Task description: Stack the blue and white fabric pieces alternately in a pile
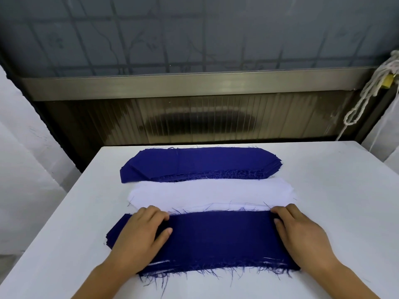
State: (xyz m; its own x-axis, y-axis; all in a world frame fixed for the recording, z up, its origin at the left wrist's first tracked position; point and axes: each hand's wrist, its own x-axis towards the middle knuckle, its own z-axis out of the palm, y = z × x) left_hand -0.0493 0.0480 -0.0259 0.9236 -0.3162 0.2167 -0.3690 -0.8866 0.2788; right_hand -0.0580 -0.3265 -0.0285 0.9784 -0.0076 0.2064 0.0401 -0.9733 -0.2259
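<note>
— How many piles on the table (323, 190)?
— Three: far blue stack (200, 164), white stack (211, 194), near pile (218, 240) topped blue. Layers uncountable.
— Hands?
— Left hand (140, 231) and right hand (302, 234) lie flat, pressing its ends, hiding them.

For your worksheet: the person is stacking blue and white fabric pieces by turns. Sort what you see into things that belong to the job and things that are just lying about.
Belong to the job:
near pile, blue on top
white pieces
far blue pile
left hand and right hand, both resting on the near pile

Just lying about:
white cord
brass padlock
</note>
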